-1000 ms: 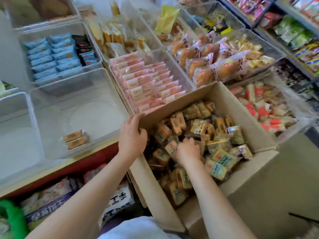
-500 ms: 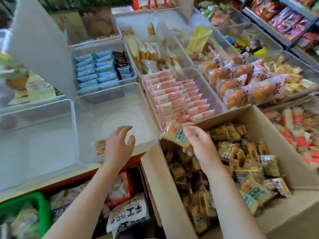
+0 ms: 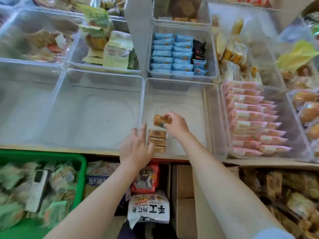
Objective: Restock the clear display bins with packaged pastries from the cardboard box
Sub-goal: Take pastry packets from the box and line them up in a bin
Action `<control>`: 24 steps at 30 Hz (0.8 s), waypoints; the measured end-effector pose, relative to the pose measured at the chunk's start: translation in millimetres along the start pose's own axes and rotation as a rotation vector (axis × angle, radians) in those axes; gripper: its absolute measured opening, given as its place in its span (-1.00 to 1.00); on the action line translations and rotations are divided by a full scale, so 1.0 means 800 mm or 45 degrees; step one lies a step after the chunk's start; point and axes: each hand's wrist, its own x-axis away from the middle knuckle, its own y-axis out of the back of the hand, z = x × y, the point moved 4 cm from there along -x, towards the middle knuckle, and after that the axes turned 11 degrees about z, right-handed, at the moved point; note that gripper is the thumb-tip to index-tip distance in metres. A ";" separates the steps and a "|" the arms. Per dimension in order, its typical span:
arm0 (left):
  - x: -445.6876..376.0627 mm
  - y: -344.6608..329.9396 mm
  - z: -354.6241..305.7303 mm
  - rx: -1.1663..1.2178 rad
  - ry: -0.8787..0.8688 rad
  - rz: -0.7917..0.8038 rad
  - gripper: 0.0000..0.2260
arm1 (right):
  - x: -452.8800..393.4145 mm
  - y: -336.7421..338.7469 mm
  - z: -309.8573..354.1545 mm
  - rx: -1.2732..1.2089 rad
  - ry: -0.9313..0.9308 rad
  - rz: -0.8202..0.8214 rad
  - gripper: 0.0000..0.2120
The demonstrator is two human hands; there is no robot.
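Note:
My right hand (image 3: pixel 176 125) pinches a small tan packaged pastry (image 3: pixel 159 120) inside the nearly bare clear bin (image 3: pixel 209 121) at the middle of the front row. Just below it a short stack of the same pastries (image 3: pixel 157 138) lies near the bin's front wall. My left hand (image 3: pixel 136 149) hovers at the bin's front left corner with fingers spread and straight, holding nothing. The cardboard box (image 3: pixel 259 163) with several loose pastries (image 3: pixel 293 197) sits at the lower right, blurred.
A bare clear bin (image 3: pixel 96 111) stands to the left. Pink packets (image 3: pixel 250 121) fill the bin to the right, blue packets (image 3: pixel 170 54) the one behind. A green basket (image 3: pixel 81 169) of snacks and white bags (image 3: pixel 148 209) sit below the shelf edge.
My right hand has carried a pastry from the cardboard box leftward into the middle clear bin. My left hand left the box edge and came to the bin's front. The view swung left.

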 end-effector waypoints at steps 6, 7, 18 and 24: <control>-0.001 0.002 -0.003 -0.003 -0.010 0.028 -0.40 | -0.031 -0.042 -0.012 0.047 -0.016 0.209 -0.69; -0.001 0.002 -0.002 0.009 -0.009 0.024 -0.40 | -0.032 -0.042 -0.014 0.044 -0.017 0.209 -0.67; 0.006 0.004 -0.023 -0.132 -0.037 0.002 -0.38 | 0.122 0.036 0.001 -0.238 0.152 -0.181 -0.69; 0.073 -0.002 -0.216 0.267 -0.733 -0.004 -0.59 | 0.304 0.119 -0.104 -0.320 0.182 -1.086 -0.80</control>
